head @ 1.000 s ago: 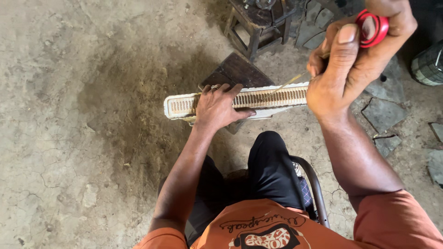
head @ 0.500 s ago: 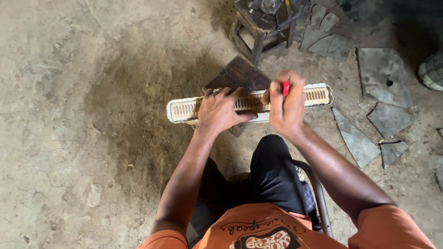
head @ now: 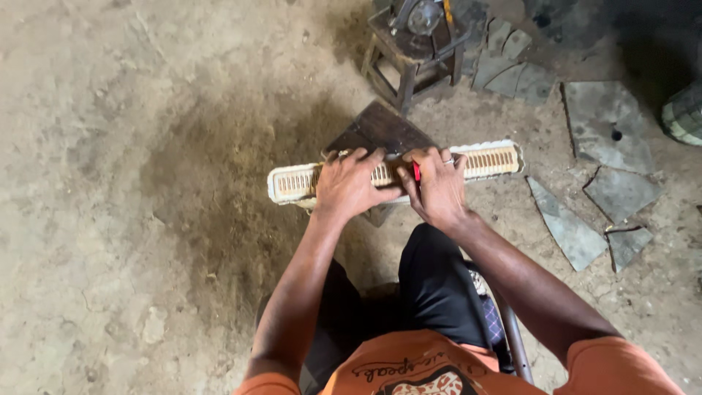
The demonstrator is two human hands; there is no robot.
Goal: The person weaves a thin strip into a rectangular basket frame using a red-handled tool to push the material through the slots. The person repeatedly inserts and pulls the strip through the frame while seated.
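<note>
A long, narrow, cream-coloured woven frame (head: 491, 161) with many fine ribs lies across a dark wooden block (head: 380, 128) in front of my knees. My left hand (head: 349, 185) presses flat on the frame's left half, fingers spread over its far edge. My right hand (head: 439, 186) rests on the frame's middle, right beside the left hand. It is closed around a small red tool (head: 417, 172), of which only a red sliver shows between the fingers. A ring sits on one finger of the right hand.
A low dark wooden stool (head: 413, 44) with metal parts on it stands beyond the frame. Several broken grey slabs (head: 567, 227) lie on the dirt floor at the right. A striped round object (head: 686, 113) sits at the right edge.
My right hand, raised high with the red tool a second ago, has come down onto the frame beside my left hand. The left hand has stayed on the frame.
</note>
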